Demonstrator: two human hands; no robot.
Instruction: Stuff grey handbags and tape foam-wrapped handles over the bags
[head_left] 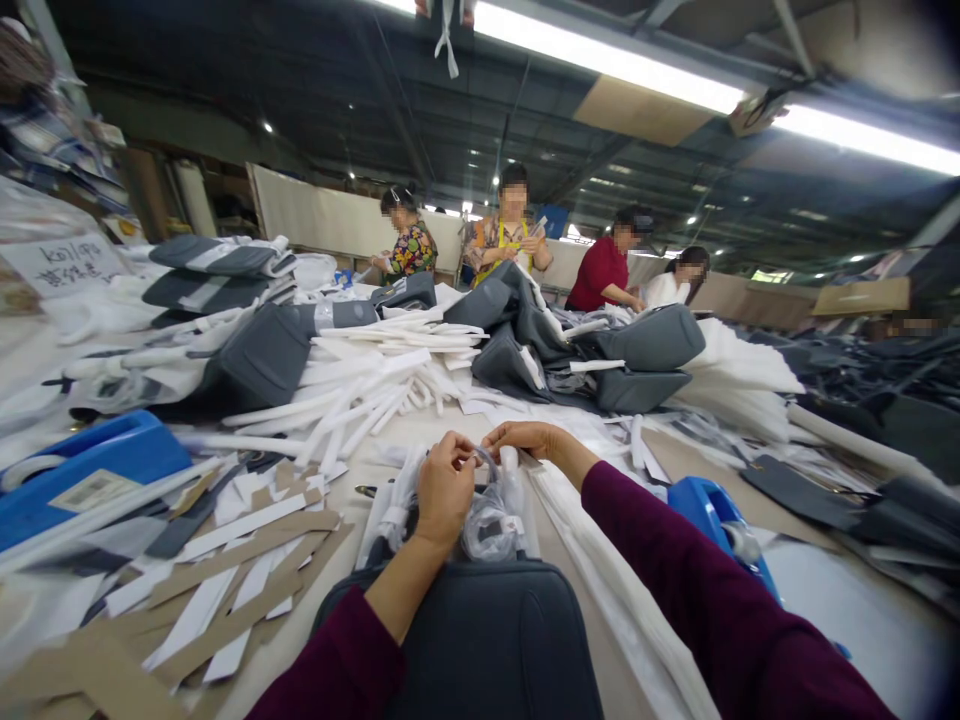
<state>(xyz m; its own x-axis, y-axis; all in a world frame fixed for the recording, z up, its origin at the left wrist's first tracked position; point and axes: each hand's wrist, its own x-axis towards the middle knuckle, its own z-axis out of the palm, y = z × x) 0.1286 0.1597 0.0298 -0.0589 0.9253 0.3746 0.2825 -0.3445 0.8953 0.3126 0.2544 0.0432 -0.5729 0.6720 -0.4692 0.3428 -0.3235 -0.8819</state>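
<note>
A dark grey bag [487, 630] lies flat on the table right before me, its smooth panel facing up. At its far end are handles wrapped in white and clear plastic [491, 525]. My left hand [446, 485] is closed, thumb and fingertips pinching a thin greyish strip [487, 462] by the wrapped handles. From the right, my right hand [529, 440] reaches to the same strip with bent fingers closed at its upper end. The fingertips of both hands nearly meet, and what lies between them is partly hidden.
Cardboard and white paper strips [247, 570] litter the left side. Blue tape dispensers stand left [97, 475] and right [720, 525]. White foam tubes [375, 400] and stacked grey bags [585, 340] are piled ahead. Several people [514, 235] work across the table.
</note>
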